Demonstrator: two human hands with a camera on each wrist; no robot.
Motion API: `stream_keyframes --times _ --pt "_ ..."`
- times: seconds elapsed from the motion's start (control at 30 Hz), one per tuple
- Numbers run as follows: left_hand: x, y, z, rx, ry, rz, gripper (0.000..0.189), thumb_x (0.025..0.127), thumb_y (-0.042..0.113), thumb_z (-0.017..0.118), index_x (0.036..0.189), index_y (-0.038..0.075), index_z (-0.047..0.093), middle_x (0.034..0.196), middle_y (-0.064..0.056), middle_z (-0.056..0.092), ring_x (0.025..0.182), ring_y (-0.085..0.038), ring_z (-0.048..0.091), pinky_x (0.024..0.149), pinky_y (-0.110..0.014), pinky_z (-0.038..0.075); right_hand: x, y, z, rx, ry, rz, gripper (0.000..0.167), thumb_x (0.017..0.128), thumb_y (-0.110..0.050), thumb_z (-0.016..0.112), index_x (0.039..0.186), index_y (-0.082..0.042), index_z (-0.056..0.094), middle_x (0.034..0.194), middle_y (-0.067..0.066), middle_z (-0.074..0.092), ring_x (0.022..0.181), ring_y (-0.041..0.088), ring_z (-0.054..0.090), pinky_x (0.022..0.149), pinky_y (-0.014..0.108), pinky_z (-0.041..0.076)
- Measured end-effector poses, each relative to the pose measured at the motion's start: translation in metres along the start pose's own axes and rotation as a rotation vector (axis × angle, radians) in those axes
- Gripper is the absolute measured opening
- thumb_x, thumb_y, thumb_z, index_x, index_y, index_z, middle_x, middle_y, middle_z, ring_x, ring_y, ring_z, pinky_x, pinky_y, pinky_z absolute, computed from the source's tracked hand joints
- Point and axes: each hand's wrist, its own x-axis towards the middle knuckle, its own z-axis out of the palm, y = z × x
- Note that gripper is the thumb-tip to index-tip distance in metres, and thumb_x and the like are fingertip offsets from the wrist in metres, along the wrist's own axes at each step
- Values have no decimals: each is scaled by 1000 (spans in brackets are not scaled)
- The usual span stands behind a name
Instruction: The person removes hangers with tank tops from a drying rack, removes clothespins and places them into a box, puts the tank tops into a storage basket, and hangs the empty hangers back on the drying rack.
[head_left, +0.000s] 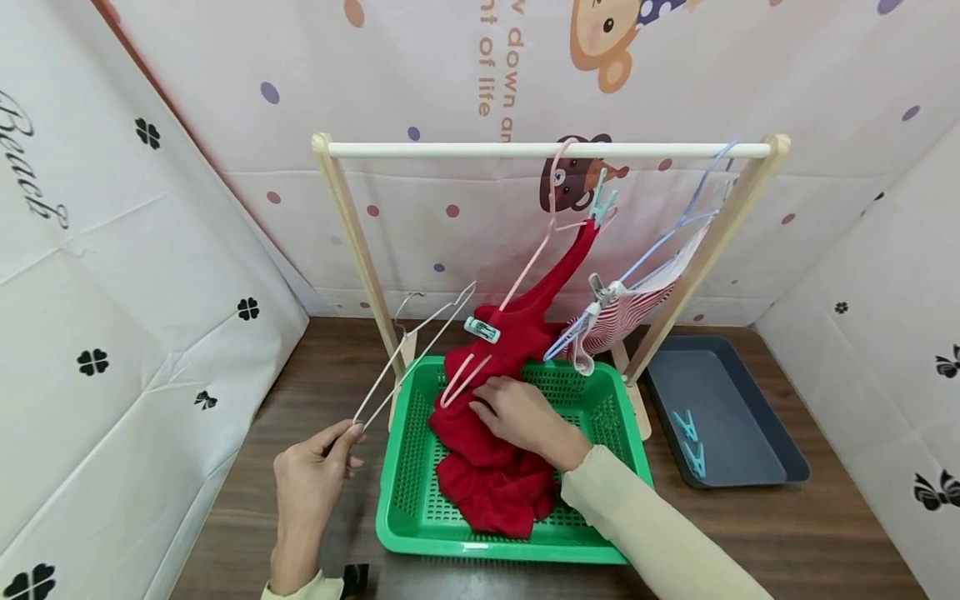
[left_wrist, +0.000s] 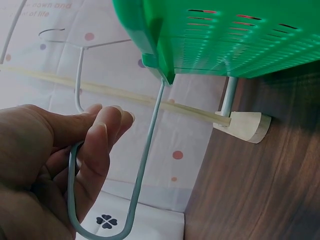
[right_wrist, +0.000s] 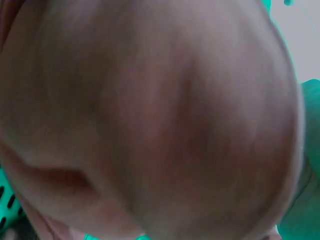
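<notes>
My left hand [head_left: 315,471] pinches one end of a white clothes hanger [head_left: 420,333] between thumb and fingers, left of the green basket. In the left wrist view the rounded end of that hanger [left_wrist: 137,185] loops below the fingers [left_wrist: 107,125]. My right hand [head_left: 517,412] grips a red garment [head_left: 487,467] over the basket, its fingertips partly hidden in the folds. The garment hangs from a tilted pink hanger [head_left: 532,258], one part fixed by a teal clothespin [head_left: 602,200]. Another teal clothespin [head_left: 482,329] sits lower on it. My palm [right_wrist: 150,120] fills the right wrist view.
A white rod [head_left: 450,151] on wooden legs spans the back. On its right, a blue hanger [head_left: 678,221] carries a red-striped cloth [head_left: 630,321]. The green basket [head_left: 510,550] stands in front. Rightward lies a dark grey tray [head_left: 742,425] with teal clothespins [head_left: 693,454].
</notes>
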Motion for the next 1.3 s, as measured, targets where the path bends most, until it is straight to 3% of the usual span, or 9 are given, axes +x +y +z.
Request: stream_keyframes --times 0.17,0.3,0.4,0.5,0.63,0.77,0.97,1.1,1.3 --pt "0 1 1 -7 -3 0 8 94 -2 80 101 -3 83 76 -9 78 47 -8 66 44 -17 51 2 5 1 6 82 33 29 103 -17 70 126 1 75 129 17 71 121 33 66 108 45 51" --pt "0 1 0 -8 -2 6 8 94 -2 80 101 -4 83 76 -9 78 47 0 63 44 -17 51 4 6 0 -47 135 128 44 102 -19 71 139 5 66 142 25 62 129 42 58 111 53 46" --pt "0 0 0 -3 1 7 8 94 -2 80 100 -3 83 76 -8 78 47 3 62 44 -17 51 5 7 2 -79 163 175 51 100 -18 73 143 7 61 140 27 61 125 44 58 106 55 46" --pt "-1 0 0 -3 3 6 8 94 -2 80 101 -3 83 76 -8 78 47 2 63 44 -17 51 6 6 1 -24 211 107 43 99 -14 72 138 4 65 138 23 63 123 40 60 106 51 48" --pt "0 -1 0 -1 -3 8 8 94 -1 80 101 -3 83 76 -8 78 47 -7 66 44 -17 51 7 2 1 39 221 -25 18 99 -9 71 115 -2 76 117 12 72 109 30 66 102 44 54" --pt "1 -1 0 3 -5 12 7 94 -1 80 100 -3 83 76 -8 78 46 -14 68 44 -17 51 5 3 5 -45 152 18 8 98 -9 72 94 -4 76 92 7 71 90 26 67 92 42 56" --pt "2 0 0 -3 -4 10 7 94 -2 80 100 -3 83 76 -8 78 47 -17 68 44 -17 51 6 9 5 -48 185 115 26 101 -10 70 121 5 76 124 20 72 119 35 66 109 48 49" --pt "2 0 0 -3 -12 1 8 94 -1 80 101 -4 83 77 -9 78 48 -19 69 44 -17 51 6 11 4 -36 117 196 46 102 -15 69 142 8 62 146 26 59 137 41 55 116 52 41" --pt "1 0 0 -5 -19 -18 8 95 -1 79 102 -3 83 77 -9 78 48 -20 70 45 -17 51 6 12 7 19 229 128 30 102 -11 68 128 3 71 132 20 67 119 37 62 105 49 50"
